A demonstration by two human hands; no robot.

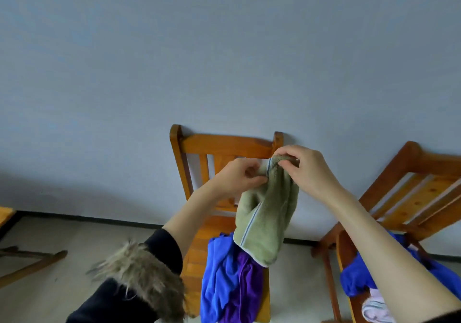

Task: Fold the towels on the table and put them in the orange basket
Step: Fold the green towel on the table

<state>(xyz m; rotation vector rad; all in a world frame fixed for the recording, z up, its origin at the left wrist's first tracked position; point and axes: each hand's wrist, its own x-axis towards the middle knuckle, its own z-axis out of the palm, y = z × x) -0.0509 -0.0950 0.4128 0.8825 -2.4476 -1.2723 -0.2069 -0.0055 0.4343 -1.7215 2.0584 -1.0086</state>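
Left hand [239, 176], right hand [303, 168] fingers pinch green towel [264, 212] top edge, hanging midair; best align corners before folding.

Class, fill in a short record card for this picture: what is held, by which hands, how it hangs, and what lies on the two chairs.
held item: green towel
left hand: pinches the towel's top edge
right hand: pinches the top edge beside the left
towel state: hangs bunched in the air, not yet folded
middle chair: blue cloth and purple cloth on the seat
right chair: another blue cloth and a pale cloth
basket: not in view
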